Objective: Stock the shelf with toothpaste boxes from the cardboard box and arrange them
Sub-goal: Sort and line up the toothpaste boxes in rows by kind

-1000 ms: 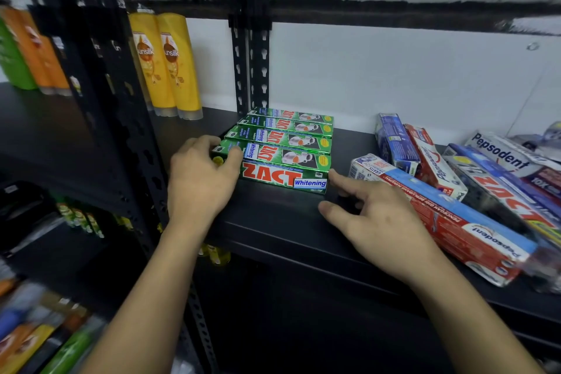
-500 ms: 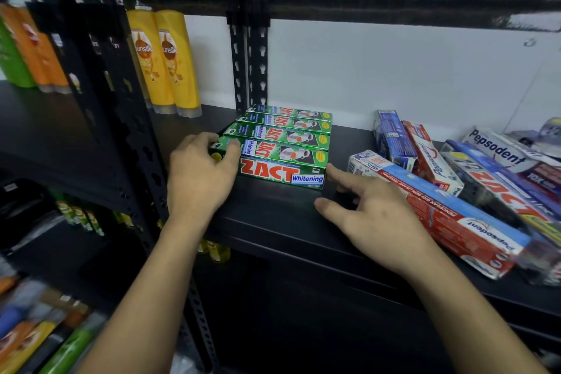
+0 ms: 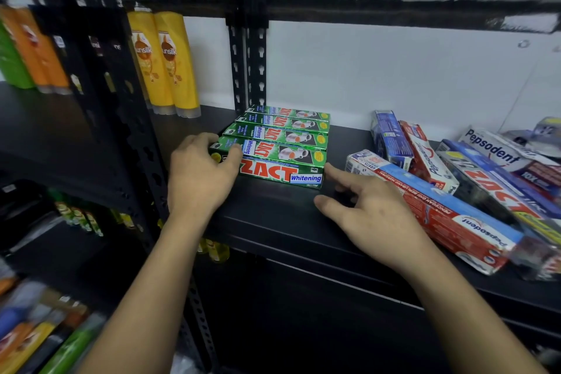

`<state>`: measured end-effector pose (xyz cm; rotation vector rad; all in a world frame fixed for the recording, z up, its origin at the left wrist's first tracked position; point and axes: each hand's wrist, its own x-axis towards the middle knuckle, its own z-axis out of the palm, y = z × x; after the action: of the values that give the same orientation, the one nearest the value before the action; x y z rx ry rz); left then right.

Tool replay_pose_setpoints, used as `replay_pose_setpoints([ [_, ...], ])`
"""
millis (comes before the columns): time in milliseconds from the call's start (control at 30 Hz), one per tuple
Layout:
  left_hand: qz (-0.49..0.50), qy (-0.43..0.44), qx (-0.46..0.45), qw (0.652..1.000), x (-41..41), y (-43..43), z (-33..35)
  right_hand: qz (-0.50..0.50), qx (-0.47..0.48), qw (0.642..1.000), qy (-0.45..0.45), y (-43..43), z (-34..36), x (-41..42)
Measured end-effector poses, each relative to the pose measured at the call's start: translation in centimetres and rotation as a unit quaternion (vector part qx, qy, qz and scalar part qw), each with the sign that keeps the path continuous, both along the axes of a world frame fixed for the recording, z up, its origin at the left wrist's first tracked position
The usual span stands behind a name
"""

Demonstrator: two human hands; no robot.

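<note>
Toothpaste cartons, the green ZACT boxes (image 3: 280,133), are lying in a tight row of five on the black shelf (image 3: 273,222), sitting between the two grips. Each box's long axis is running left to right, parallel to the shelf's front edge, and the row is stepping back from the grips toward the white wall (image 3: 394,76). The front box (image 3: 282,173) is showing its red ZACT lettering to the camera, with the blue Whitening tag lying at the right grip's end.

The left grip (image 3: 200,173) is clamping the left end of the front box: its fingers are curling over the top of that end and its thumb is pressing on the front face. Whether the fingers are also touching the second box I cannot tell. The right grip (image 3: 370,215) is standing apart, thumb and forefinger spread wide. The straight forefinger is touching the front box's right end, and the thumb is hovering over the shelf, holding nothing.

Just right of the right grip, a long red-and-blue Pepsodent box (image 3: 449,215) is lying at a slant, fronting a loose pile (image 3: 485,167) of toothpaste boxes pointing at mixed angles. Beyond the left grip and to its left, yellow shampoo bottles (image 3: 165,64) are standing upright on the same shelf. A black perforated post (image 3: 246,55) is rising behind the row.
</note>
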<state>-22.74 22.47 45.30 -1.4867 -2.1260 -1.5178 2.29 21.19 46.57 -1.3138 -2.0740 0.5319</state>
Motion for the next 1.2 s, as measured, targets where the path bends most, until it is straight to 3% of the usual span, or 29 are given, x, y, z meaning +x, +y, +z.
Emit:
replay_pose_setpoints([
  [167, -0.002, -0.003, -0.006, 1.0, 0.0, -0.1, 0.1, -0.006, 0.004, 1.0, 0.001, -0.2, 0.1, -0.1],
  [333, -0.021, 0.014, 0.002, 1.0, 0.0, -0.5, 0.1, -0.015, 0.068, 0.997, 0.034, -2.6, 0.5, 0.4],
  [567, -0.045, 0.113, 0.043, 0.992, 2.6, -2.4, 0.5, -0.046, 0.173, 0.983, 0.043, -6.3, 4.6, 5.3],
  [667, -0.116, 0.157, 0.069, 0.978, 7.2, -3.7, 0.7, -0.073, 0.195, 0.978, 0.011, -5.8, 6.7, 8.1],
  [800, -0.226, 0.193, 0.04, 0.954, 13.5, -4.0, 1.4, -0.116, 0.115, 0.976, -0.141, -3.4, 6.7, 12.4],
  [867, -0.276, 0.163, -0.003, 0.947, 16.3, -4.0, 1.6, -0.11, 0.063, 0.976, -0.179, -2.9, 5.9, 14.2],
  [1000, -0.304, 0.078, -0.077, 0.946, 20.4, -3.4, 1.3, -0.09, 0.037, 0.986, -0.136, -3.0, 4.6, 16.5],
  [1200, -0.291, 0.089, -0.12, 0.945, 20.5, -2.6, 0.9, -0.131, 0.025, 0.978, -0.162, -2.3, 5.2, 17.9],
])
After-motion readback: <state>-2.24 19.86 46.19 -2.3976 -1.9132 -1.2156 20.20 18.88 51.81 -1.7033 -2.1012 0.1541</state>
